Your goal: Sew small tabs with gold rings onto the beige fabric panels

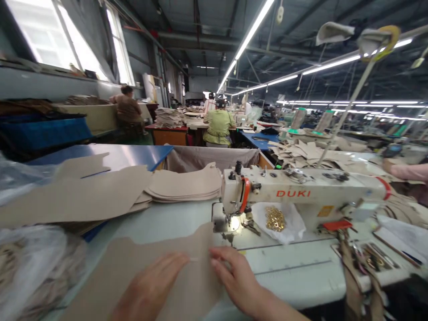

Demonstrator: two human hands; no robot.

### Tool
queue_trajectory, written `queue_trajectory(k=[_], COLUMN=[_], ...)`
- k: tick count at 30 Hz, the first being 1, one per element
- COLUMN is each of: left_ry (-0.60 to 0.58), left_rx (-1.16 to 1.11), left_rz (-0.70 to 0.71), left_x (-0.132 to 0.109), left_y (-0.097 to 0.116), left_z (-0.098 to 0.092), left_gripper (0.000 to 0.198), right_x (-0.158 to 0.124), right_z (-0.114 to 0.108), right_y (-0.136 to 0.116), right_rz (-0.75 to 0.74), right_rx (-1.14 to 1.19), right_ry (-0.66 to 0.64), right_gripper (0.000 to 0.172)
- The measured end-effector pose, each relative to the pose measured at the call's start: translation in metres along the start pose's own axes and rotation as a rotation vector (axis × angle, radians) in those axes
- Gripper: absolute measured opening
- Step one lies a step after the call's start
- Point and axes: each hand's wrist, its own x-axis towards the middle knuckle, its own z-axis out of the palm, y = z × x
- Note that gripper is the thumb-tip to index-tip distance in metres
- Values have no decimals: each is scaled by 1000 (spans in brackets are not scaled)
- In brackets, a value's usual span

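Note:
A beige cut panel, fabric or leather by its look, lies flat on the pale sewing table in front of me. My left hand rests on it with fingers stretched out, slightly blurred. At the panel's right edge, my right hand has its fingers curled and pinched against the material. Just beyond both hands is the lit needle area of a white sewing machine marked DUKI. The panel's far right corner reaches close to the presser foot, without clearly lying under it.
Stacked beige panels lie behind, beside a larger panel. Small gold metal pieces sit on white plastic by the machine. A tool tray is at right, a plastic bag at left. Co-workers sit farther back.

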Motion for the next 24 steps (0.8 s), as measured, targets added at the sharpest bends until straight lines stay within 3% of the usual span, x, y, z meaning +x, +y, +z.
queue_trajectory(k=[2,6,9,12,14,16,19,21,24], left_ry=[57,153,44,-204,-350,-413,-353,-289,-232], left_rx=[-34,-177,-354,-558,-685,-760,-761,-765,-785], left_rz=[178,203,-19,-391,-545,-644,-834,-943,-993], left_x=[12,28,39,52,60,65,64,60,56], left_y=[17,30,32,31,25,13,-10,-22,-25], left_z=[26,51,56,57,57,59,66,72,78], left_gripper=[33,26,25,24,26,27,29,32,33], right_x=[4,10,12,13,15,17,25,34,53], right_z=[-1,-10,-15,-17,-24,-41,-86,-119,-154], right_y=[2,11,13,10,7,5,11,19,36], right_rz=[173,358,357,290,232,159,89,174,286], right_rx=[281,613,635,565,424,176,-321,-730,-899], right_ry=[0,-26,61,121,94,26,27,70,117], right_gripper=[33,44,42,31,20,10,15,20,23])
